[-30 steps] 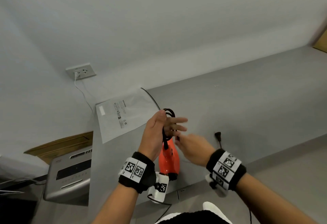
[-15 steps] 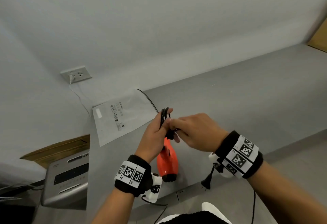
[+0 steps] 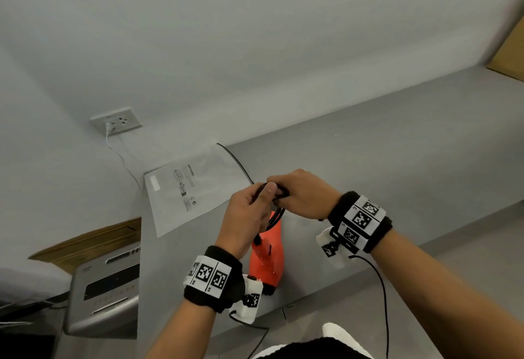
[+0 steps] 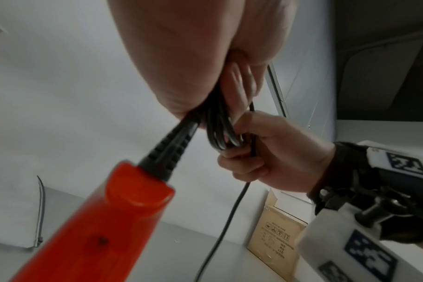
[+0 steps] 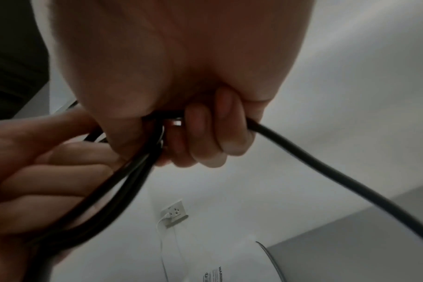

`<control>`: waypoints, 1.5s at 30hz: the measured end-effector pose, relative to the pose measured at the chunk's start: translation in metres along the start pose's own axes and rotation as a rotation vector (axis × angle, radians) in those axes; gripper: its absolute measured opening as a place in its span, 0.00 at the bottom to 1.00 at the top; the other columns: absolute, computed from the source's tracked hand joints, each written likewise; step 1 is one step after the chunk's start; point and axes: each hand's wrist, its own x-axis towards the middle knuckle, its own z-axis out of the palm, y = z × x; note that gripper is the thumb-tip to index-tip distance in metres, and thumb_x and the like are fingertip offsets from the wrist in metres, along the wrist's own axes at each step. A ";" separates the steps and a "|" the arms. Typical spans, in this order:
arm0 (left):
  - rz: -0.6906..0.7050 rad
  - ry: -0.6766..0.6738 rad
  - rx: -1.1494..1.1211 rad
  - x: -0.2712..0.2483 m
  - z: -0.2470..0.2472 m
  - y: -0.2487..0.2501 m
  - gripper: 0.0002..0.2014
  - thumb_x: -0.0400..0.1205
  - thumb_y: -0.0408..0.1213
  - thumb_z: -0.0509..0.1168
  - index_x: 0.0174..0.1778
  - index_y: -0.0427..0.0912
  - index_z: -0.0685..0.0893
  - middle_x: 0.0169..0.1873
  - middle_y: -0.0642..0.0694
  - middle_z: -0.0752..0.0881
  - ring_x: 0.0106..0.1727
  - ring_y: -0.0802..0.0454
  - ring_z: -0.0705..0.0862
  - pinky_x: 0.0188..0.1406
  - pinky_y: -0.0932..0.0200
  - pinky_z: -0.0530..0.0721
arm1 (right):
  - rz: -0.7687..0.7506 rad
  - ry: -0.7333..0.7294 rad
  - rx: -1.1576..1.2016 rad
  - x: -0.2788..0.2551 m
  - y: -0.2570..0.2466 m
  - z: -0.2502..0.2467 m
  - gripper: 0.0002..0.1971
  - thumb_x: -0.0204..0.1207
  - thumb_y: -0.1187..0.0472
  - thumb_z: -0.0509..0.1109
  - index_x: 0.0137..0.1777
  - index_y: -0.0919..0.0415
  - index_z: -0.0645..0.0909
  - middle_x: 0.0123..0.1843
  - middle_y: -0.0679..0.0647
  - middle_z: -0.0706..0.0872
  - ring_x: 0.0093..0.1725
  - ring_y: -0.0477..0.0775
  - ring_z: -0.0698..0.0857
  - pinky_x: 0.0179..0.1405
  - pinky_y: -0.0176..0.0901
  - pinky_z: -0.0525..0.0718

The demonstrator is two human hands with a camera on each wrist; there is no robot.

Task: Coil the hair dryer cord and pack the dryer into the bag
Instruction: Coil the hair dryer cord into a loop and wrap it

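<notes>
An orange hair dryer (image 3: 268, 256) hangs below my hands over the grey counter (image 3: 382, 165), its handle (image 4: 114, 215) close in the left wrist view. My left hand (image 3: 249, 216) grips a bundle of black cord loops (image 4: 217, 131) just above the dryer's strain relief. My right hand (image 3: 300, 194) meets it from the right, fingers curled round the cord (image 5: 290, 150), whose free length runs away downward (image 4: 229, 215). The plug is out of sight. A clear plastic bag (image 3: 192, 188) with printed warnings lies flat on the counter behind my hands.
A wall socket (image 3: 116, 123) with a white cable plugged in sits on the wall at left. A grey appliance (image 3: 105, 285) stands below the counter's left end. A cardboard box (image 4: 275, 238) shows at right in the left wrist view.
My right hand has come in from the right onto the coil and now wraps the cord there. The plug that dangled below the right wrist has gone out of view.
</notes>
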 end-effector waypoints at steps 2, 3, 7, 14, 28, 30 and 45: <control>0.026 0.016 0.113 0.000 0.000 -0.001 0.10 0.85 0.43 0.70 0.50 0.38 0.89 0.20 0.59 0.73 0.19 0.62 0.68 0.21 0.65 0.66 | 0.025 -0.054 0.040 0.001 0.002 -0.002 0.10 0.73 0.57 0.65 0.33 0.44 0.71 0.28 0.44 0.80 0.30 0.48 0.80 0.35 0.53 0.82; 0.049 0.026 0.188 0.000 -0.001 -0.003 0.08 0.83 0.42 0.72 0.49 0.41 0.88 0.20 0.60 0.77 0.19 0.64 0.72 0.23 0.66 0.70 | 0.040 -0.076 0.057 0.001 0.004 -0.004 0.09 0.73 0.57 0.63 0.33 0.44 0.72 0.28 0.43 0.80 0.30 0.47 0.80 0.36 0.51 0.81; 0.063 0.093 0.305 0.001 0.000 -0.005 0.08 0.84 0.39 0.72 0.39 0.46 0.86 0.17 0.61 0.78 0.19 0.65 0.74 0.27 0.61 0.70 | 0.099 -0.116 0.126 0.003 0.013 -0.009 0.08 0.75 0.62 0.69 0.34 0.60 0.79 0.28 0.48 0.78 0.29 0.48 0.74 0.34 0.47 0.72; -0.006 0.098 0.164 0.006 -0.002 -0.007 0.23 0.88 0.55 0.62 0.29 0.49 0.74 0.20 0.53 0.65 0.20 0.53 0.60 0.21 0.59 0.59 | 0.132 -0.054 0.319 -0.007 0.016 0.005 0.14 0.79 0.60 0.72 0.38 0.71 0.78 0.25 0.46 0.73 0.23 0.41 0.68 0.27 0.36 0.68; -0.061 0.168 -0.132 0.002 -0.016 -0.004 0.22 0.91 0.47 0.60 0.30 0.46 0.67 0.24 0.50 0.59 0.20 0.58 0.56 0.17 0.66 0.54 | 0.438 -0.255 -0.121 -0.071 0.128 0.067 0.18 0.88 0.47 0.62 0.34 0.46 0.75 0.45 0.50 0.73 0.49 0.58 0.79 0.52 0.49 0.77; -0.065 0.148 -0.139 0.002 -0.011 -0.003 0.23 0.91 0.46 0.59 0.30 0.46 0.67 0.24 0.51 0.59 0.20 0.58 0.56 0.16 0.67 0.55 | 0.417 -0.245 -0.090 -0.065 0.111 0.062 0.21 0.87 0.47 0.64 0.31 0.49 0.72 0.46 0.53 0.74 0.46 0.56 0.78 0.48 0.45 0.73; 0.023 0.220 0.101 0.002 -0.002 -0.003 0.22 0.92 0.50 0.57 0.32 0.46 0.71 0.22 0.54 0.65 0.21 0.56 0.61 0.20 0.61 0.61 | 0.309 0.319 1.286 -0.019 0.011 0.032 0.10 0.87 0.65 0.65 0.51 0.66 0.88 0.49 0.69 0.89 0.45 0.64 0.86 0.42 0.52 0.88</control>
